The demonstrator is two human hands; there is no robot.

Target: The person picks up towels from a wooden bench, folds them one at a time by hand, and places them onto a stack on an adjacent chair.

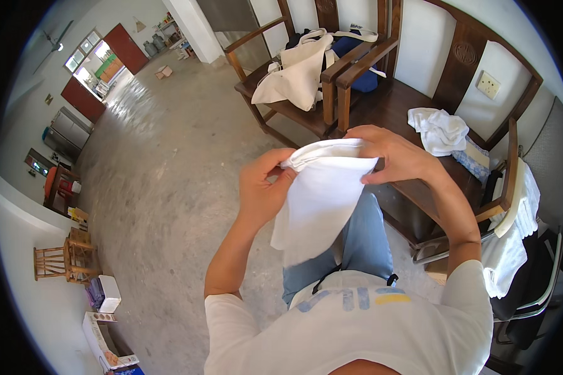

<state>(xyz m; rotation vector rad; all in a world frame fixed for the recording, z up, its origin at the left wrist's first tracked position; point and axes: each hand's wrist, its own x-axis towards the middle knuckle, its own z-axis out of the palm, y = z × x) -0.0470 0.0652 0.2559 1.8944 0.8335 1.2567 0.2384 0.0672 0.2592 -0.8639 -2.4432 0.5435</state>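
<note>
A white cloth [326,201], folded in layers, hangs from both of my hands in front of my legs. My left hand [267,185] pinches its upper left corner between thumb and fingers. At the upper right corner, my right hand [394,154] grips the cloth, its fingers behind the fabric and its thumb at the edge. Beyond my right hand, a crumpled white cloth [438,131] lies on the seat of a dark wooden bench [399,103]. A blue-and-white patterned cloth or packet [473,158] lies beside it.
Canvas tote bags [305,65] lie on a wooden armchair [244,86] ahead. White towels [509,239] hang over a metal-framed chair [535,304] at my right. A bamboo chair [68,260], a white box [109,294] and an opened carton [98,335] stand along the left wall.
</note>
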